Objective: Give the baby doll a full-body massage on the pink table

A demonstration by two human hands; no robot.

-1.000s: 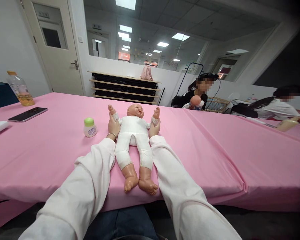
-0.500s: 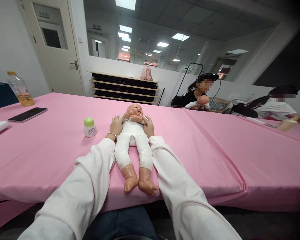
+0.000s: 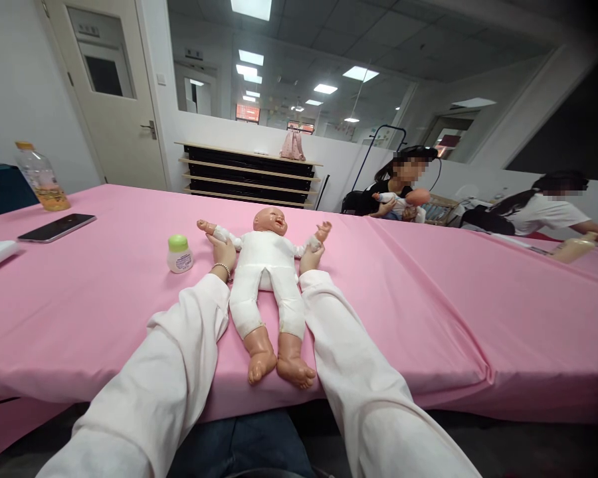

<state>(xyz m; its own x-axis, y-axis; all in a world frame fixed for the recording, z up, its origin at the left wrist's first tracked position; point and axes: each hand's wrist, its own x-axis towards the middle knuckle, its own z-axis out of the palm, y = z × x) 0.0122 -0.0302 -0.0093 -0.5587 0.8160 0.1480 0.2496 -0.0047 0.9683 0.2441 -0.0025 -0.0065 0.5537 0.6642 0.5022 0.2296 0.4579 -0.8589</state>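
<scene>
A baby doll (image 3: 265, 255) with a white cloth body lies on its back on the pink-covered table (image 3: 403, 299), feet toward me at the near edge. Its arms are spread out to both sides. My left hand (image 3: 222, 255) is closed round the doll's arm on the left, a beaded bracelet at the wrist. On the other side, my right hand (image 3: 311, 258) grips the doll's other arm near the forearm. A small white jar with a green lid (image 3: 180, 254) stands to the left of my left hand.
A phone (image 3: 57, 227) and a bottle of yellowish liquid (image 3: 44, 179) are at the far left. At right lies a pump bottle (image 3: 574, 247). Beyond the table, one person (image 3: 379, 196) holds another doll (image 3: 417, 198); a second person (image 3: 553, 212) leans over at far right.
Both my hands have moved outward, drawing the doll's arms from folded across its chest to spread wide. The person behind has shifted the other doll.
</scene>
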